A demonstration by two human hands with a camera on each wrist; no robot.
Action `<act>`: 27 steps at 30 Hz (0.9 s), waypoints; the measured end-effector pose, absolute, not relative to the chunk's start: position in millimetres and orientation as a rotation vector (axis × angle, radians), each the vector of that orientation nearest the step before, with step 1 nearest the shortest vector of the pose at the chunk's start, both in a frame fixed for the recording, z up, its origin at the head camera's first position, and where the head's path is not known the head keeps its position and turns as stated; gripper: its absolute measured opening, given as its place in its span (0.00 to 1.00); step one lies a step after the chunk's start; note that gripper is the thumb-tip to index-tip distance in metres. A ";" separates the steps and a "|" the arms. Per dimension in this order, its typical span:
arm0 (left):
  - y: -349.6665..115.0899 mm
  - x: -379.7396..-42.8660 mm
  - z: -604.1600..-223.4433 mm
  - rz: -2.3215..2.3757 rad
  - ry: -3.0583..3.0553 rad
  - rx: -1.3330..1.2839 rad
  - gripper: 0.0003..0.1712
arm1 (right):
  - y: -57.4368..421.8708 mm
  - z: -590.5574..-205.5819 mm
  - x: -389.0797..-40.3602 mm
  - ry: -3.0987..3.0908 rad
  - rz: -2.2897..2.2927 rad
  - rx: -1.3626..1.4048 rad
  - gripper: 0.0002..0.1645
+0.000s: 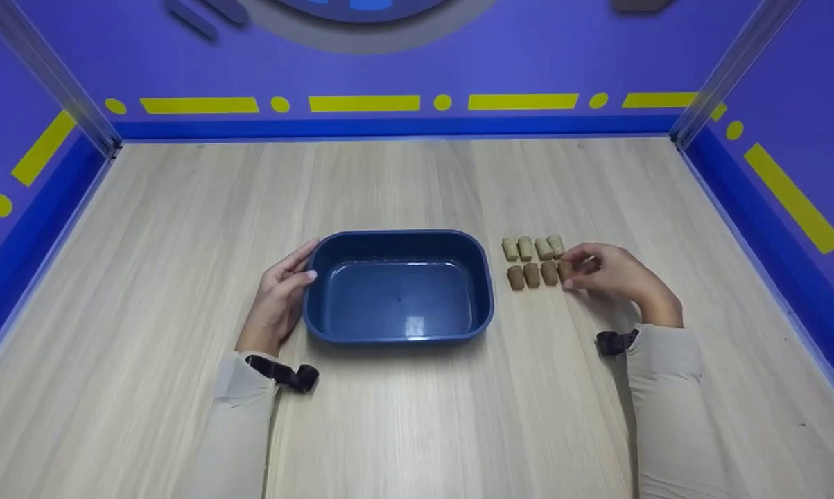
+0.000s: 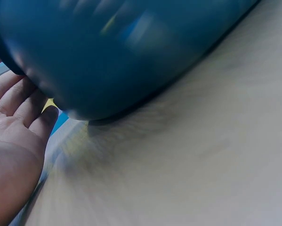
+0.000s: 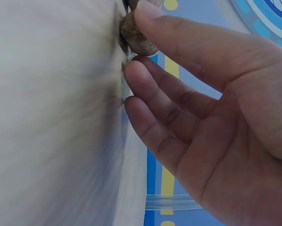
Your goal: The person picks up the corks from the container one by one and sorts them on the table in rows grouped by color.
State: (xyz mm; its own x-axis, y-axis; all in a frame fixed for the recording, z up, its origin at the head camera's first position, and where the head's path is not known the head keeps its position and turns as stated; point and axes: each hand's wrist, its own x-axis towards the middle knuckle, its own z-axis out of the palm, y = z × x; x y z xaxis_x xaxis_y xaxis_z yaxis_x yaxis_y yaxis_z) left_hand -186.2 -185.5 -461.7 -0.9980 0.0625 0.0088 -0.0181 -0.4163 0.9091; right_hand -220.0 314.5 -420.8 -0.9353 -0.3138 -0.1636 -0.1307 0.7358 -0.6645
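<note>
A dark blue plastic tub (image 1: 399, 339) stands on the table, nothing inside it. My left hand (image 1: 278, 298) rests against its left side, thumb tip at the rim and fingers along the outer wall. In the left wrist view that hand (image 2: 16, 127) shows its palm, fingers stretched toward the tub (image 2: 108, 61). Right of the tub lie two rows of small corks: pale corks (image 1: 525, 248) behind, brown corks (image 1: 532, 275) in front. My right hand (image 1: 614, 277) pinches the rightmost brown cork (image 1: 565, 272) between thumb and finger; the right wrist view shows this cork (image 3: 138, 35) at the thumb tip.
The light wood-grain table (image 1: 417, 423) is enclosed by purple-blue walls (image 1: 417, 69) at the back and sides. A small black camera (image 1: 304, 378) sits on the left wrist, another camera (image 1: 609, 343) on the right.
</note>
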 end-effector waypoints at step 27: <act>-189.4 -186.1 -465.7 2.628 1.653 0.093 0.33 | 317.6 -412.4 -217.3 2.727 -0.975 -0.316 0.26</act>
